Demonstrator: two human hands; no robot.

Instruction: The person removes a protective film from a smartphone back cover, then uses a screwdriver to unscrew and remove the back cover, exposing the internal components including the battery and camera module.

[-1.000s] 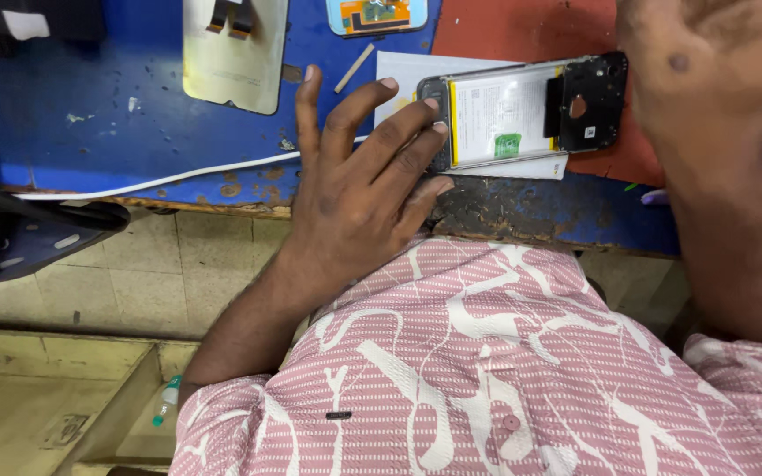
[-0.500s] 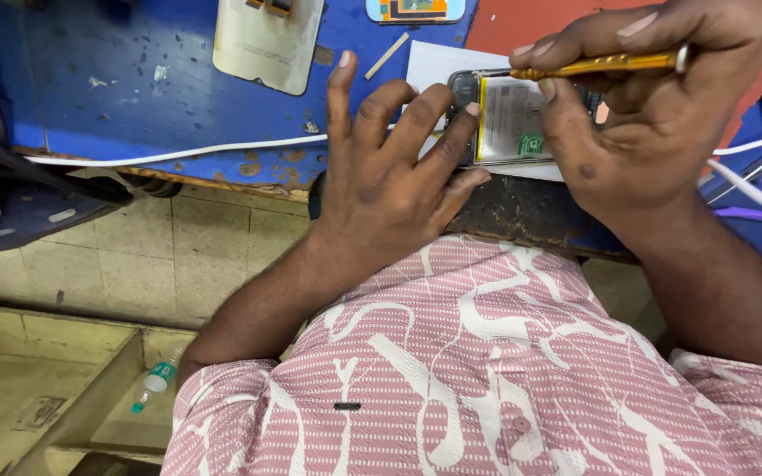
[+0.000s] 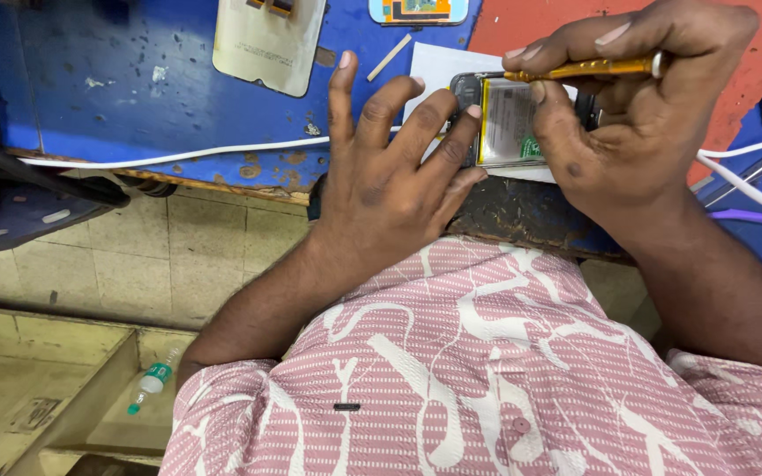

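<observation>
An opened phone (image 3: 506,123) with its back cover off and its battery showing lies on a white sheet of paper (image 3: 438,66) at the edge of a blue workbench (image 3: 134,97). My left hand (image 3: 390,172) rests flat on the bench edge, its fingertips pressing the phone's left end. My right hand (image 3: 628,106) covers the phone's right end and grips a thin yellow screwdriver (image 3: 584,67), held level with its tip over the phone's top left.
A detached phone screen (image 3: 268,40) lies face down at the back of the bench, a small circuit part (image 3: 418,11) beside it, a thin stick (image 3: 390,58) between. A white cable (image 3: 169,157) runs along the front edge. A small bottle (image 3: 153,381) lies on the floor.
My right hand has come down over the phone with the yellow screwdriver and now covers its right end. The view has shifted slightly; my left hand stays on the phone's left end.
</observation>
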